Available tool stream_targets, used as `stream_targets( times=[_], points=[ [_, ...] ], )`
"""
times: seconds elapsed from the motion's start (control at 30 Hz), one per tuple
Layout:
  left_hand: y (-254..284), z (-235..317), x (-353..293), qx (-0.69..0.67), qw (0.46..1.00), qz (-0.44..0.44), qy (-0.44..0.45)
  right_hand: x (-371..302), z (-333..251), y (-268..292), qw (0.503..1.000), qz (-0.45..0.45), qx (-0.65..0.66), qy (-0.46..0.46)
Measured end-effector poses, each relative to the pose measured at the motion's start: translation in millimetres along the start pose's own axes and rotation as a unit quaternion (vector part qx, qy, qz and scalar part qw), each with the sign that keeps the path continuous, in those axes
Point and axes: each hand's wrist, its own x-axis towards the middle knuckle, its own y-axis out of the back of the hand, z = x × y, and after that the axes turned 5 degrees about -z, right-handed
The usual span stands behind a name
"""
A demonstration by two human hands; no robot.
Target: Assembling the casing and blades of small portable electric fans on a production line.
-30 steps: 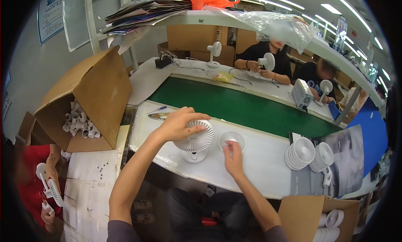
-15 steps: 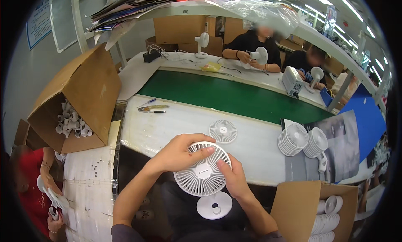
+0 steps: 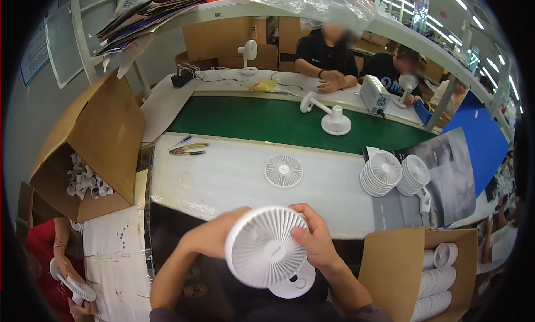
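A small white desk fan (image 3: 266, 250) with a round grille and a round base is held in front of me, below the table's near edge. My left hand (image 3: 209, 238) grips the left rim of its head. Fingers of my right hand (image 3: 316, 241) wrap the right rim. A loose white fan grille (image 3: 283, 171) lies flat on the white worktable (image 3: 223, 177) just beyond my hands.
Two stacks of white grilles (image 3: 393, 174) sit at the table's right. An open cardboard box of white parts (image 3: 89, 149) stands left, another box of round parts (image 3: 429, 272) lower right. Pliers (image 3: 188, 150) lie near a green conveyor (image 3: 278, 121) carrying a white fan stand (image 3: 333, 120). People work across it.
I lifted the fan off the table and drew it toward me, below the table edge. The loose grille stayed on the table. A white fan stand has come into view on the conveyor.
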Motion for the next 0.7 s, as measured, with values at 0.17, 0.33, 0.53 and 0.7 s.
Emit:
stream_targets(
  times=[0.17, 0.33, 0.53, 0.7],
  points=[
    [-41.0, -20.3, -22.1, -0.151, 0.985, -0.080, 0.037, -10.1, 26.6, 9.5, 0.992, -0.053, -0.014, -0.111],
    [-117.7, -93.5, -63.3, -0.122, 0.991, 0.043, 0.027, -17.0, 84.3, 28.3, 0.927, -0.103, -0.249, -0.259],
    [-177.5, -153.5, -100.6, -0.260, 0.948, 0.121, 0.140, -33.0, 125.8, 3.5, 0.894, -0.157, -0.416, 0.060],
    [-223.1, -184.0, -139.0, -0.563, 0.799, 0.125, 0.170, -42.5, 133.5, -9.0, 0.787, -0.373, -0.480, 0.102]
  ],
)
